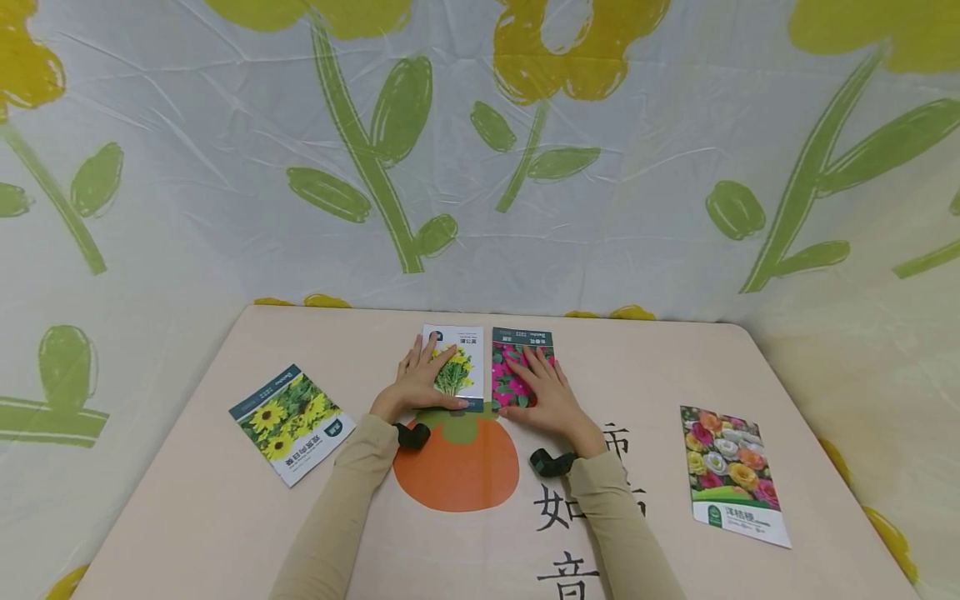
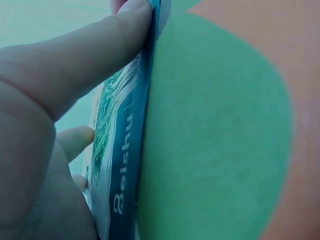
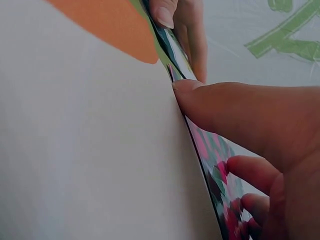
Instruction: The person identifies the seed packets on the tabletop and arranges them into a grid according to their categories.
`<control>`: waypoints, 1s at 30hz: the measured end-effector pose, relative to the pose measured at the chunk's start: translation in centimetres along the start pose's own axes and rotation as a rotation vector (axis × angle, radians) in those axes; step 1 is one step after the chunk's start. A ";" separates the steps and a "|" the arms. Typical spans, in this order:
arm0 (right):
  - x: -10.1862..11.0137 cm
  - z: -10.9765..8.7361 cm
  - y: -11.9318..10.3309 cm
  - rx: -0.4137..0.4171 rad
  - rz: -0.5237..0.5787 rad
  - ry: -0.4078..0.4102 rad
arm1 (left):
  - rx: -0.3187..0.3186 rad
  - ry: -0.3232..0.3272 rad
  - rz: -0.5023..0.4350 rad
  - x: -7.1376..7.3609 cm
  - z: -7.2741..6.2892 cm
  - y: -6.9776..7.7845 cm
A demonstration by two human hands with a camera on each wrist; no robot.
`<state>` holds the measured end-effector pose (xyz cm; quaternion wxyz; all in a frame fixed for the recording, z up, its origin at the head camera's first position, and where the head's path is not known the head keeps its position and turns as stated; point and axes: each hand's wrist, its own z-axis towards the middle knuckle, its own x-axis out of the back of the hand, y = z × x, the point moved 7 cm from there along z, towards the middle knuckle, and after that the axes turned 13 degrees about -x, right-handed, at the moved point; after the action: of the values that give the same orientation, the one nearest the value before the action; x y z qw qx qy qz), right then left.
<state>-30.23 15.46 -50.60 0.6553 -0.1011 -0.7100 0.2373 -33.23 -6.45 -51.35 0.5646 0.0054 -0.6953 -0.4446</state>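
Note:
Two seed packets lie side by side near the table's far edge. My left hand (image 1: 420, 388) rests on the white packet with yellow flowers (image 1: 470, 372), its fingers spread and its thumb along the near dark edge. On the packet of pink flowers (image 1: 502, 377) lies my right hand (image 1: 553, 403), fingers spread and fairly straight. In the left wrist view, the left thumb (image 2: 85, 60) touches the white packet's dark band (image 2: 125, 150). The right wrist view shows the right thumb (image 3: 225, 102) at the pink packet's edge, with petals (image 3: 220, 175) below it. A narrow gap separates the packets.
A sunflower seed packet (image 1: 294, 423) lies askew at the left. Toward the right edge lies a packet of mixed-colour blooms (image 1: 731, 471). The pale table cover (image 1: 450, 558) bears an orange fruit print (image 1: 457, 475) and black characters. A flower-patterned cloth (image 1: 600, 233) hangs behind.

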 end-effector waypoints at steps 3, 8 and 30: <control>0.0 0.1 0.1 0.006 -0.003 0.005 | 0.004 -0.006 -0.002 0.0 0.0 0.0; -0.1 0.1 0.1 0.018 0.003 0.020 | 0.001 -0.015 -0.009 -0.3 0.2 -0.5; -0.2 0.2 0.4 0.003 0.001 0.023 | 0.011 -0.030 -0.020 -0.7 0.3 -1.2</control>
<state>-30.42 15.66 -50.90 0.6633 -0.1033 -0.7020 0.2376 -33.79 -6.61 -52.63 0.5496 0.0085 -0.7061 -0.4464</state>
